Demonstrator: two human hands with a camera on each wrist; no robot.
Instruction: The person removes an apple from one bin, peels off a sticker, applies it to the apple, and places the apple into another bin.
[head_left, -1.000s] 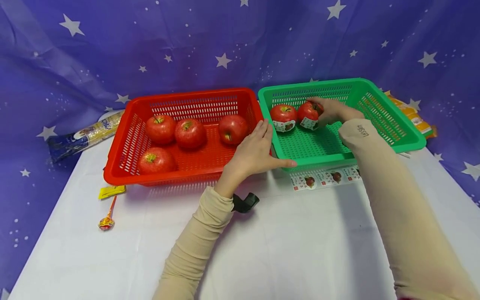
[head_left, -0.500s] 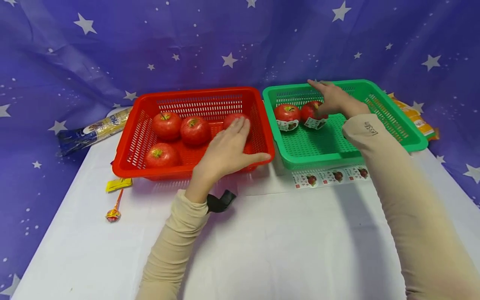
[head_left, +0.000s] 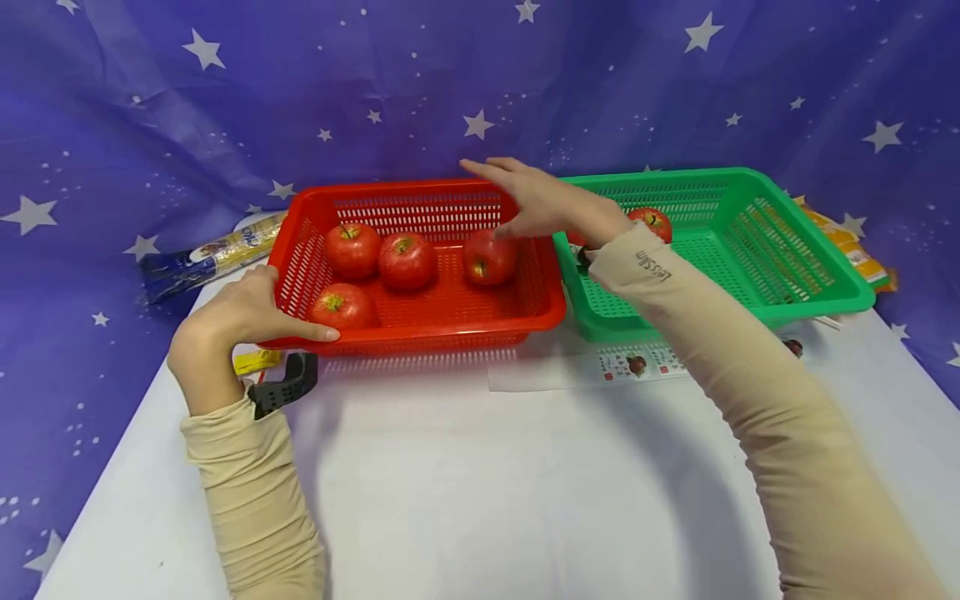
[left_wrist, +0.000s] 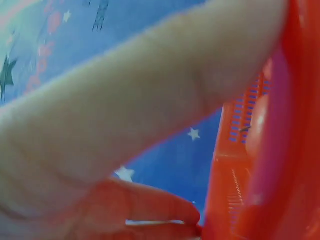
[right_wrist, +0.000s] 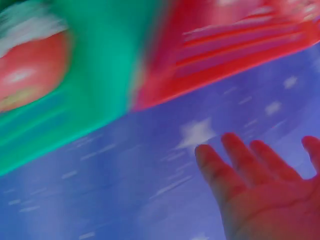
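Both hands have travelled toward the left of the frame since the earlier head pictures. Half a second ago the left hand (head_left: pixel 225 321) hovered over the right end of the red basket (head_left: pixel 420 337); now it sits at that basket's lower left corner, thumb lying along the front rim and fingers round the side wall, which reads as steadying the basket. The left wrist view agrees: a thumb and finger close on the red rim (left_wrist: pixel 215 220). The right hand (head_left: pixel 536 204) was over the labelled apples in the green basket (head_left: pixel 817 296); now it hangs above the seam between the two baskets, fingers straight and spread, holding nothing. The right wrist view, though blurred, shows the same splayed fingers (right_wrist: pixel 240 165) against the starry cloth.

Four apples lie in the red basket, left of centre in the frame. The nearest to the right hand is the apple (head_left: pixel 489 257) at the basket's right end, just below the fingertips but apart from them; the flat, open hand above it looks to me like a reach rather than a grip. One labelled apple (head_left: pixel 652 221) shows in the green basket; the sleeve hides whatever lies beside it. A strip of stickers (head_left: pixel 637 364) lies on the worktop (head_left: pixel 525 500) in front of the green basket, close at hand for labelling.
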